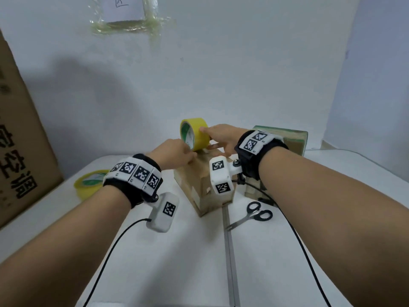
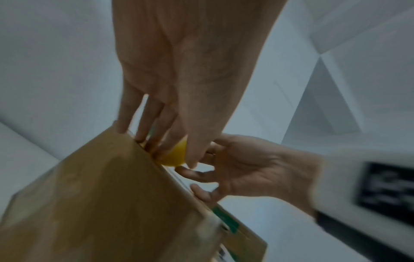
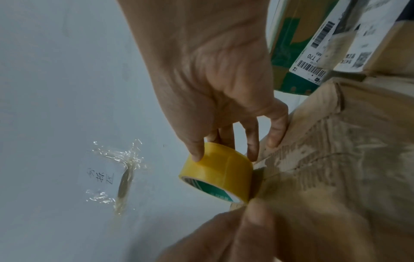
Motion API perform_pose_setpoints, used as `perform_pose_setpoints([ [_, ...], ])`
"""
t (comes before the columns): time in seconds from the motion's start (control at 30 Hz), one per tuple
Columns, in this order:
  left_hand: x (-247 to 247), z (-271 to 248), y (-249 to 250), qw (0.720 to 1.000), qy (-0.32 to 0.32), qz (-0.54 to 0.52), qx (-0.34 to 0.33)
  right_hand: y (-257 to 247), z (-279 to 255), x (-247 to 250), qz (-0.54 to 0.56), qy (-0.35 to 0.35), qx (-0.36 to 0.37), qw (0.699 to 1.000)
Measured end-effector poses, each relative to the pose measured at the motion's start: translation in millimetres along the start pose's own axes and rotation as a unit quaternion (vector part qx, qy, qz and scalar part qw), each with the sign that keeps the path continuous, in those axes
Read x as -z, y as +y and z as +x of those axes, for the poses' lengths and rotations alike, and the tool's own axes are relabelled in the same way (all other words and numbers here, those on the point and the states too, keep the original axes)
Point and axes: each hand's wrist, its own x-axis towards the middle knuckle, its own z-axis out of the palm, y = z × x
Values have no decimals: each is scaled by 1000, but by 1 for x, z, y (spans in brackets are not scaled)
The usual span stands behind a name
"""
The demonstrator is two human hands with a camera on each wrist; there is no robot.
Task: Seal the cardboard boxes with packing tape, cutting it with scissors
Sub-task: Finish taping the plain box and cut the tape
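Note:
A small cardboard box (image 1: 199, 185) (image 2: 100, 195) (image 3: 336, 177) stands mid-table. On the far end of its top sits a yellow packing tape roll (image 1: 195, 136) (image 2: 175, 156) (image 3: 219, 173), upright on its edge. My right hand (image 1: 208, 136) (image 3: 224, 154) (image 2: 224, 168) grips the roll, thumb on its outer face and fingers behind it. My left hand (image 1: 190, 155) (image 2: 165, 152) (image 3: 253, 230) reaches in from the left, its fairly straight fingers pressing on the box top right at the roll's foot. Black-handled scissors (image 1: 254, 214) lie closed on the table, right of the box.
A second box (image 1: 285, 138) (image 3: 302, 44) with labels stands behind my right wrist. A spare yellow roll (image 1: 87, 185) lies flat at the left, beside a large carton (image 1: 20, 151). Wrist-camera cables trail across the white table (image 1: 177, 262) toward me.

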Motion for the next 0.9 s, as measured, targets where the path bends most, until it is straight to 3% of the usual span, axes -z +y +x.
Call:
perform_pose_setpoints([
  [0.13, -13, -13, 14, 993, -106, 18, -51, 0, 15, -5, -25, 39, -19, 999],
  [0.43, -32, 7, -9, 995, -36, 54, -82, 4, 34, -1, 1, 52, -18, 998],
  [0.6, -31, 9, -9, 991, -43, 97, -86, -5, 26, -5, 25, 63, 43, 997],
  [0.9, -31, 14, -6, 990, -44, 114, -72, -10, -11, 9, 114, 43, 85, 989],
])
